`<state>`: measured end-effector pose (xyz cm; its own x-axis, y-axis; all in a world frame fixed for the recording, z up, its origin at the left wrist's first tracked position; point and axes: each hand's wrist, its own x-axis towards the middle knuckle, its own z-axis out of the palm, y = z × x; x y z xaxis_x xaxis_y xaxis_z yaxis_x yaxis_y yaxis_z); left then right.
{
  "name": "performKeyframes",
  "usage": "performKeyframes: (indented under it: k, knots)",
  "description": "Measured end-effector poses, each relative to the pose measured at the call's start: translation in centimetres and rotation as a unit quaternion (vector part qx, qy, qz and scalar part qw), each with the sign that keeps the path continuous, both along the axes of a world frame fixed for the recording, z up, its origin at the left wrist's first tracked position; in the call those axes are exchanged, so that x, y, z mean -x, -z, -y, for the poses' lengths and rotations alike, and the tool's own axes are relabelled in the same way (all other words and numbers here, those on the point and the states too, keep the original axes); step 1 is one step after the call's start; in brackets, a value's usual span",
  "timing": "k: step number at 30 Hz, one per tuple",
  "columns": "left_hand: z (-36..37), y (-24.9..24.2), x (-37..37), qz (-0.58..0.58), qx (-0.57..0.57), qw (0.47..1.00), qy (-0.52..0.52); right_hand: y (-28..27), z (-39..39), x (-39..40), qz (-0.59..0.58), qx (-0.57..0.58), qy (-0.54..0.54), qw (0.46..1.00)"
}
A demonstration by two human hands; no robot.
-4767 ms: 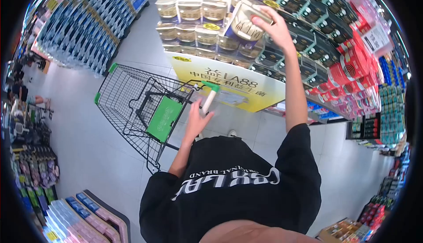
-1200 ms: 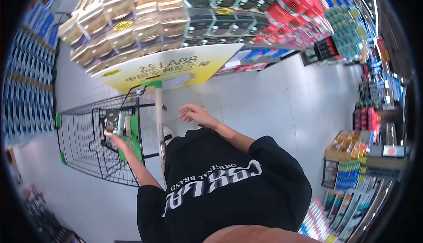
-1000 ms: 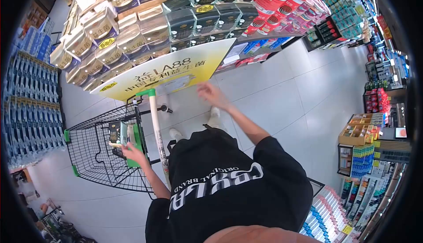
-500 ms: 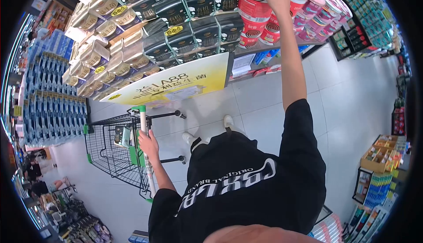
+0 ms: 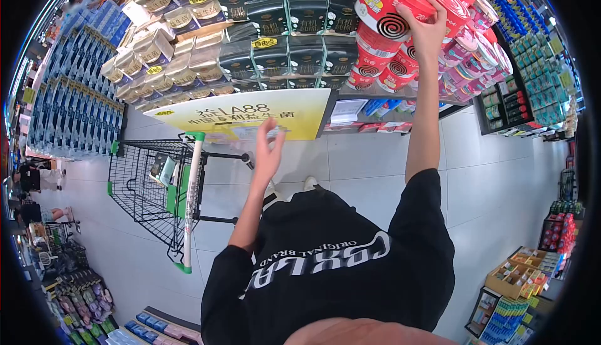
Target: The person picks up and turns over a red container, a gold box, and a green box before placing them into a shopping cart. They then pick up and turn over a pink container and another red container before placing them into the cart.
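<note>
My right hand (image 5: 428,32) reaches up to the shelf display, its fingers and thumb closed on the side and lid of a red mosquito coil tub (image 5: 383,8) with a black spiral on it. Another red tub (image 5: 452,1) stands right beside that one, and more are stacked underneath. My left hand (image 5: 269,151) is in the air in front of a yellow and white sign (image 5: 300,116), fingers apart, holding nothing. To its left is a black wire shopping cart (image 5: 141,201) with a white and green handle (image 5: 191,210). A dark green and white pack (image 5: 164,168) lies in the cart.
Dark green packs (image 5: 307,16) and cream boxes (image 5: 150,48) fill the display left of the tubs. Pink tubs (image 5: 485,57) sit to the right. Stacked blue goods (image 5: 75,120) stand at far left, and cardboard bins (image 5: 516,276) at lower right. People (image 5: 37,179) are on the left.
My left hand has let go of the cart handle and moved up and right. The cart sits slightly further left in view. My right hand has stayed at the red tubs, which now appear lower.
</note>
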<state>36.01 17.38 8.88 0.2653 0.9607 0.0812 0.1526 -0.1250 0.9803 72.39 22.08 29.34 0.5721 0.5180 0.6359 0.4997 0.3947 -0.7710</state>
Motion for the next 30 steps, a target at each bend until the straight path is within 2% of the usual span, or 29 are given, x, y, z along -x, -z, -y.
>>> performKeyframes:
  k: [2, 4, 7, 8, 9, 11, 12, 16, 18, 23, 27, 30]
  knots:
    - [-1.4, -3.5, -3.5, 0.064, -0.015, 0.996, 0.065, 0.4, 1.3, 0.2, -0.087, -0.049, -0.112, 0.989]
    - [-2.2, -7.4, -6.6, 0.162, -0.056, 0.982, 0.076, 3.9, 2.4, 0.3, -0.266, -0.093, -0.218, 0.934]
    - [-2.0, -11.8, -9.8, 0.273, -0.145, 0.948, 0.082, 7.2, 4.8, 4.6, -0.416, -0.093, -0.294, 0.856]
    - [-0.4, -14.0, -11.0, 0.255, -0.147, 0.955, 0.047, 10.4, 5.5, 4.9, -0.462, -0.073, -0.349, 0.812]
    - [-0.1, -13.4, -10.8, 0.217, -0.198, 0.955, 0.039, 13.0, 6.1, 5.1, -0.504, -0.054, -0.403, 0.762]
    - [0.4, -11.8, -10.2, 0.141, -0.297, 0.944, 0.021, 11.4, 7.8, 9.6, -0.632, -0.042, -0.385, 0.671]
    - [1.5, -11.6, -10.0, 0.129, -0.304, 0.944, 0.009, 12.3, 8.2, 10.6, -0.663, -0.041, -0.4, 0.631]
    - [5.2, -10.5, -8.6, -0.056, -0.431, 0.898, 0.065, 15.9, 10.1, 13.3, -0.709, -0.029, -0.46, 0.535]
    - [6.3, -10.4, -7.9, -0.106, -0.46, 0.877, 0.084, 16.7, 10.3, 14.2, -0.713, -0.021, -0.48, 0.51]
    - [6.0, -9.7, -6.4, -0.092, -0.428, 0.896, 0.074, 17.5, 10.4, 15.5, -0.722, -0.003, -0.496, 0.483]
    - [4.5, -9.2, -4.2, -0.069, -0.379, 0.919, 0.083, 17.2, 9.4, 15.8, -0.72, -0.002, -0.483, 0.498]
    - [3.8, -8.8, -1.7, -0.012, -0.199, 0.978, 0.067, 16.3, 7.9, 15.8, -0.703, -0.001, -0.447, 0.554]
